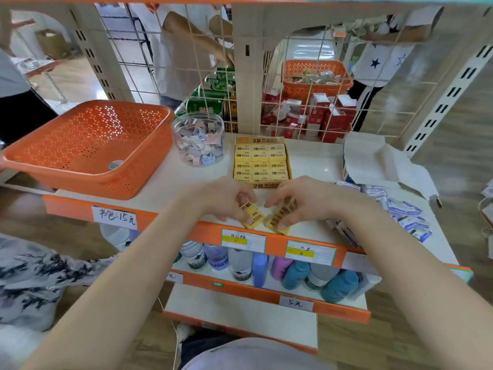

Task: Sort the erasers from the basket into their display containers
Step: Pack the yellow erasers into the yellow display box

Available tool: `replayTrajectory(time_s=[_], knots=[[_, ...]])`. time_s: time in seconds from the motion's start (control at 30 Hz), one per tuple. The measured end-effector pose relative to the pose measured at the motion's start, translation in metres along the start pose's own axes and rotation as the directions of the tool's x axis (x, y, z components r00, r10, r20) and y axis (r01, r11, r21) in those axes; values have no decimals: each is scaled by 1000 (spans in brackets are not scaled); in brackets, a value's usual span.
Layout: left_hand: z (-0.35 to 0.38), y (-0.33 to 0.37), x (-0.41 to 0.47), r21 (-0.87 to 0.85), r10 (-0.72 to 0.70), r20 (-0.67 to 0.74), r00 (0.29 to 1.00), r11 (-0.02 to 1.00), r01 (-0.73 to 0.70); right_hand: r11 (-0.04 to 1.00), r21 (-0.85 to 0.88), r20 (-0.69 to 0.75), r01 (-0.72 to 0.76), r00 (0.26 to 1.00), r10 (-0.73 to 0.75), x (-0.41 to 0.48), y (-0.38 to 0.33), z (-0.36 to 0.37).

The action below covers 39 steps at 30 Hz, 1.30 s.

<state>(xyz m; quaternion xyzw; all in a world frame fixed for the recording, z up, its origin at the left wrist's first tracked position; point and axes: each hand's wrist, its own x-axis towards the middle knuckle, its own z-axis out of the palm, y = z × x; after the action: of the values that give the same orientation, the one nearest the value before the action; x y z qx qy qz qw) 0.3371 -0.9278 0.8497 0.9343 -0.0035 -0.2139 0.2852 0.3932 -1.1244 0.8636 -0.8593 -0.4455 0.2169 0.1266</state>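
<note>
My left hand [229, 199] pinches a yellow 2B eraser [253, 215] at the shelf's front edge. Beside it, my right hand [298, 201] grips a second yellow eraser [280, 219], tilted on its edge. Just behind both hands sits the yellow display box [261, 185], filled with rows of the same erasers. An orange basket [88, 148] stands tilted at the left of the shelf, with nothing but a round sticker visible inside. A clear round jar [198, 138] of small mixed erasers stands between basket and box.
Blue-and-white erasers [405, 212] lie scattered at the shelf's right, near an open white box [378, 158]. A wire grid [306, 84] backs the shelf; behind it are red boxes, green cans and another orange basket [316, 76]. Bottles [266, 265] fill the shelf below. People stand behind.
</note>
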Motion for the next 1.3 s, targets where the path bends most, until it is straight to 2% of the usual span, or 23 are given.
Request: replayTrajectory(time_s=[0.1, 0.3, 0.5, 0.67, 0.87, 0.97, 1.17, 1.3], knots=[[3, -2, 1, -34, 18, -40, 999, 999, -19, 998, -67, 23, -7, 1000, 9, -3, 1, 4], [10, -12, -3, -159, 31, -123, 992, 986, -50, 998, -42, -27, -43, 999, 42, 3, 4, 6], [9, -14, -10, -47, 124, -59, 991, 991, -127, 1000, 4, -4, -26, 1000, 26, 5, 4, 13], [12, -11, -6, 9, 132, -159, 978, 991, -132, 999, -45, -41, -31, 999, 29, 10, 2, 16], [20, -12, -1, 71, 111, -325, 939, 993, -93, 995, -82, -257, -57, 966, 34, 17, 7, 22], [21, -17, -1, 75, 116, -349, 930, 993, -95, 994, -91, -344, -62, 939, 27, 18, 8, 26], [18, -23, -2, 58, 89, -334, 938, 996, -74, 994, -108, -371, -33, 928, -9, 24, 8, 35], [16, -24, -4, 66, 118, -320, 940, 993, -103, 987, -161, -329, 17, 942, -70, 32, 4, 41]])
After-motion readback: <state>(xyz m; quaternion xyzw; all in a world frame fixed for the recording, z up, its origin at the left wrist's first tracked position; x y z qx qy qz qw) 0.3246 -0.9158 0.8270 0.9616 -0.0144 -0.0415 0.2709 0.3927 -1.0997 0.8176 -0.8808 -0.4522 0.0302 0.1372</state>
